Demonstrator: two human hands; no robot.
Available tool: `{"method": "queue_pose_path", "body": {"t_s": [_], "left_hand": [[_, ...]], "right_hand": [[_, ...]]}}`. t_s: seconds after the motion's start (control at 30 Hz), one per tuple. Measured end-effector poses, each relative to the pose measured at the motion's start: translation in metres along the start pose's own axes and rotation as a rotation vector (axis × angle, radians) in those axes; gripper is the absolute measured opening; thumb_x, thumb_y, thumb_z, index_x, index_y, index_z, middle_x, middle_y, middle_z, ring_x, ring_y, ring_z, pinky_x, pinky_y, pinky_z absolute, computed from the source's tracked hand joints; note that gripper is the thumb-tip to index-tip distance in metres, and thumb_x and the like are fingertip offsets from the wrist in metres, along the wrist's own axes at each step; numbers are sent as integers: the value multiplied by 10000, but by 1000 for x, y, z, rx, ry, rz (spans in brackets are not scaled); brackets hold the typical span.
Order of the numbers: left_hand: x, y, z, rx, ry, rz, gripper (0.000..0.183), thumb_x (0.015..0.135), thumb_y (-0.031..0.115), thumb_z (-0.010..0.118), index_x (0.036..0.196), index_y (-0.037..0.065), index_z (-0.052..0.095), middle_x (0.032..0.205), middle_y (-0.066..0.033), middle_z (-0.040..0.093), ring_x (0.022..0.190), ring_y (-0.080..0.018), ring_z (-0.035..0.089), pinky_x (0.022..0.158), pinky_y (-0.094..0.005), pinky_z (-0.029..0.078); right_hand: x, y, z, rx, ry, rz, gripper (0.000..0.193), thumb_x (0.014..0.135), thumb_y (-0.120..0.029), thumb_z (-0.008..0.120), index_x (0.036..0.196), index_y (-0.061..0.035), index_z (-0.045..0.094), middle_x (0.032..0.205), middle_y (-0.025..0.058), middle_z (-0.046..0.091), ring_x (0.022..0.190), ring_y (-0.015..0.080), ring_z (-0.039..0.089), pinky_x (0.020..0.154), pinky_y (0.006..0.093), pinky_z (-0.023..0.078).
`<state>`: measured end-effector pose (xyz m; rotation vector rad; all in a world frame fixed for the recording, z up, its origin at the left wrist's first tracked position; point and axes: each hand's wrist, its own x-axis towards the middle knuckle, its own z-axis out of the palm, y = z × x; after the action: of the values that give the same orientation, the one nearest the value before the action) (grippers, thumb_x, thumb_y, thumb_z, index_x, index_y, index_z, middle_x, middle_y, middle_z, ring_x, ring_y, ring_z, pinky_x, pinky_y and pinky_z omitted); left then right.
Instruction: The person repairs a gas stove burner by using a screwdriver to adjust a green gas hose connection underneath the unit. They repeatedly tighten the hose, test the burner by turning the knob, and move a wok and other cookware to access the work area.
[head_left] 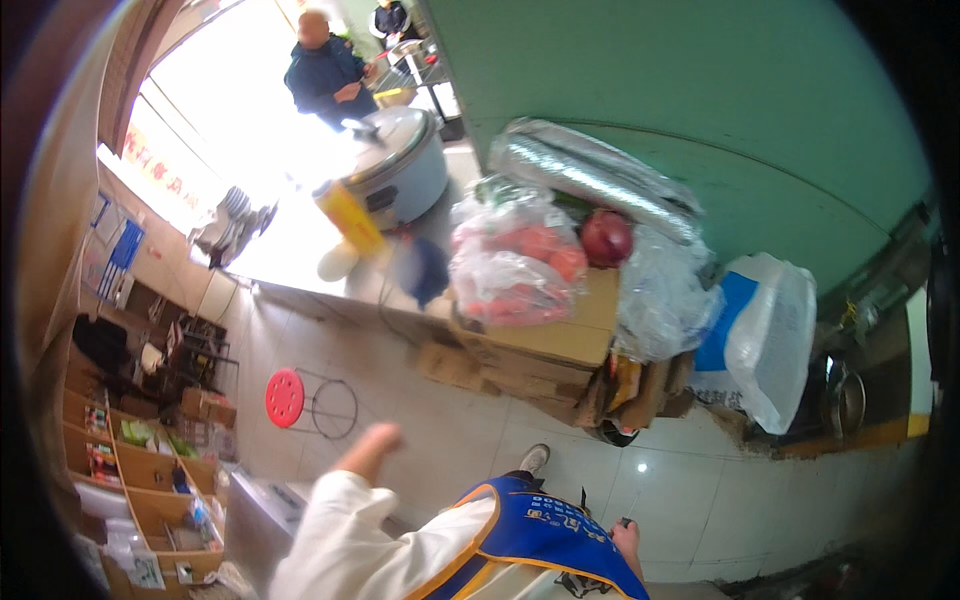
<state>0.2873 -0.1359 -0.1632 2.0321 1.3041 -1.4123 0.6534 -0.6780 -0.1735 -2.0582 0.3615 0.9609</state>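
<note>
The largest thing is the green wall [690,70], smooth and flat, with a thin curved line across it. Below spreads the floor [450,430] of pale, shiny tiles. The light-coloured counter [285,250] carries a round, pale blue cooker [415,180] with a domed lid. A brown cardboard box [592,310], with worn cardboard under it, stands in front of the person and blocks part of the floor. The person wears a blue apron [550,530] with orange edging. To the right of the box is a white and blue plastic sack [780,325], wrinkled. On the box lie a thin, transparent bag [520,250] with orange-red contents and a glossy, round red onion [607,238]. A round red stool [285,398] is further left.

The left hand [372,450] is raised over the floor and blurred; I cannot tell how its grip stands. The right hand [627,545], beside the apron, has its fingers closed around a small dark object [625,522]. Only the tip of this object shows, so its exact kind is unclear.
</note>
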Motion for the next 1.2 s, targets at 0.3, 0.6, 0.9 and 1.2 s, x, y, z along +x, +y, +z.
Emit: {"method": "queue_pose_path", "body": {"t_s": [0.3, 0.6, 0.9, 1.2], "left_hand": [[-271, 467, -56, -15, 269, 1096, 548, 880, 252, 609, 1356, 16, 474, 1217, -257, 621, 1128, -405, 603, 955, -459, 491], [-448, 721, 21, 136, -63, 1391, 802, 897, 361, 678, 1507, 28, 277, 1259, -203, 624, 1005, -360, 668, 874, -412, 529], [-554, 932, 17, -78, -16, 1733, 463, 922, 194, 634, 1309, -19, 497, 1151, -239, 614, 1007, -363, 618, 872, -404, 487], [-609, 1153, -14, -47, -168, 1951, 416, 924, 135, 662, 1285, -14, 519, 1139, -145, 641, 974, -202, 624, 846, -318, 497]], "right_hand": [[7, 55, -136, 666, 45, -76, 179, 846, -22, 616, 1007, -12, 539, 886, 109, 574, 712, 241, 608, 608, 471, 579], [-61, -29, -356, 1058, -13, -425, 279, 922, -33, 631, 1194, 3, 576, 1047, 73, 614, 969, 184, 602, 839, 311, 507], [-31, -82, -576, 796, 275, -636, 371, 908, -68, 645, 1266, 6, 586, 1090, 64, 673, 1004, 138, 627, 907, 293, 502], [53, -120, -758, 772, 378, -593, 412, 899, -39, 656, 1297, 2, 560, 1148, 66, 641, 1068, 138, 602, 940, 310, 496]]}}
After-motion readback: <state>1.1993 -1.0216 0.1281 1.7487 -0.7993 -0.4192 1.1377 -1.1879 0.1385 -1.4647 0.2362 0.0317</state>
